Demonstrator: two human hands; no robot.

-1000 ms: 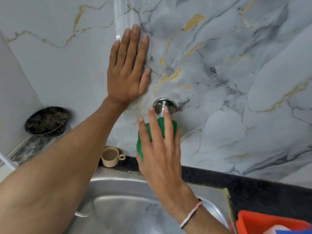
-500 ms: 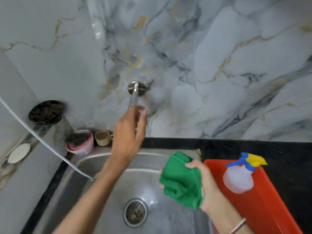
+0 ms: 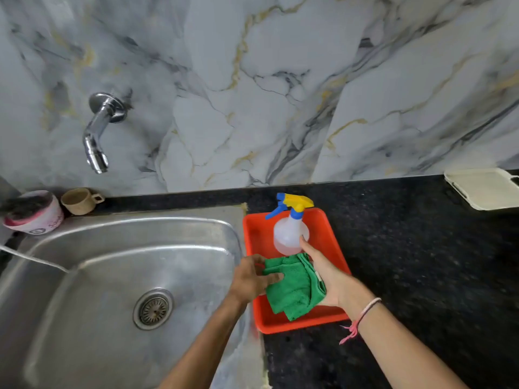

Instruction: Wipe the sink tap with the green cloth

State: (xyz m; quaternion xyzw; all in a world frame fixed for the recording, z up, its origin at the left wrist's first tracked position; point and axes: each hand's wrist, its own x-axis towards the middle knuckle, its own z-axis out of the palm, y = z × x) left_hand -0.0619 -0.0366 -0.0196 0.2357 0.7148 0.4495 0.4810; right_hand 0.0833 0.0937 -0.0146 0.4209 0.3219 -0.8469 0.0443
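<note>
The chrome tap juts from the marble wall at upper left, above the steel sink, with nothing touching it. The green cloth lies crumpled over the near part of the red tray, right of the sink. My left hand grips the cloth's left edge with thumb and fingers. My right hand cups the cloth's right side, its fingertips reaching up to the spray bottle that stands in the tray.
A beige cup and a pink-and-white tub stand behind the sink at left. A thin white hose crosses the sink's left rim. The drain sits mid-basin. A cream lid lies on the black counter at far right.
Both hands left the tap and wall. The right hand carried the green cloth rightward down over the red tray, and the left hand came across to grip it too. The view shifted right.
</note>
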